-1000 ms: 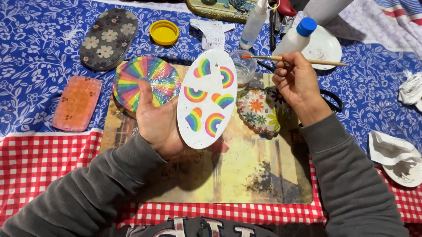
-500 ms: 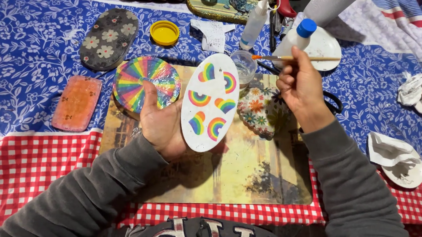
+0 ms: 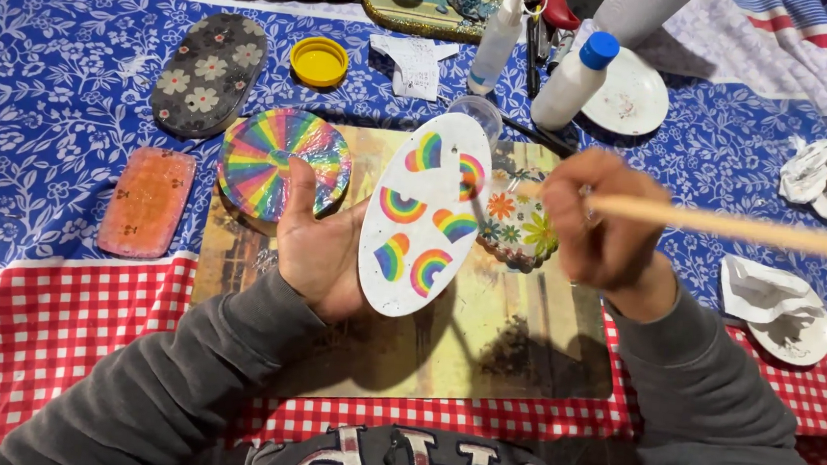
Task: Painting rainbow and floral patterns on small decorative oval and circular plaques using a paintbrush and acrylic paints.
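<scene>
My left hand [image 3: 319, 245] cradles a white oval plaque [image 3: 425, 214] painted with several small rainbows, held tilted above a printed placemat [image 3: 404, 350]. My right hand [image 3: 603, 223] grips a thin wooden paintbrush [image 3: 748, 229] whose handle points right; its tip reaches the oval's upper right edge. Under that hand lies a flower-painted piece [image 3: 517, 226]. A round rainbow-striped disc [image 3: 277, 158] sits left of my left hand.
On the blue floral cloth lie a dark oval with flowers [image 3: 208, 74], an orange rounded slab [image 3: 147, 202], a yellow lid [image 3: 319, 61], a clear cup [image 3: 477, 115], two white bottles [image 3: 571, 83], white plates [image 3: 631, 97] and crumpled tissue dishes [image 3: 781, 311] at right.
My right hand has swung back from the bottles and cup toward the oval, bringing the brush tip to its edge. The left hand has kept the oval in nearly the same place.
</scene>
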